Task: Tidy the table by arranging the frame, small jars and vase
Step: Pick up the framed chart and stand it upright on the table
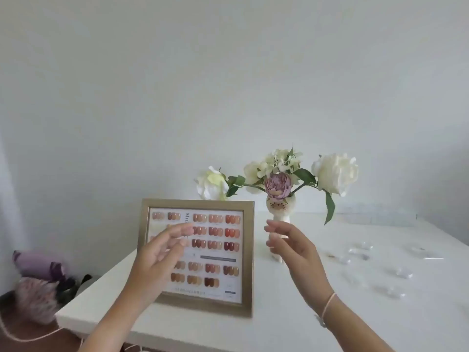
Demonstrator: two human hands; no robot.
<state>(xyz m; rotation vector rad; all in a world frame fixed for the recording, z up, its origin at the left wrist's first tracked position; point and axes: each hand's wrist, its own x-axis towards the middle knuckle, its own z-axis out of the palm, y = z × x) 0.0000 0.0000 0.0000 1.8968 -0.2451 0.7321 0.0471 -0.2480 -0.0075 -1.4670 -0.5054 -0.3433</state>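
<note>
Gold-edged, the frame (pixel 196 255) stood upright at the left of the white table (pixel 304 313), and the left hand (pixel 157 255) hovered before its glass, fingers spread, gripping nothing. Stiff and probably light, that frame looked best taken by both side rails, since the glass could crack. Just right of it stood the slim cat-faced vase (pixel 278 212), top-heavy with flowers (pixel 335 174); the right hand (pixel 291 245) hung open in front of its neck, not clearly touching. Low on the stem seemed the safest hold. Farther right lay the small jars (pixel 380 270), scattered, clear, likely slippery.
</note>
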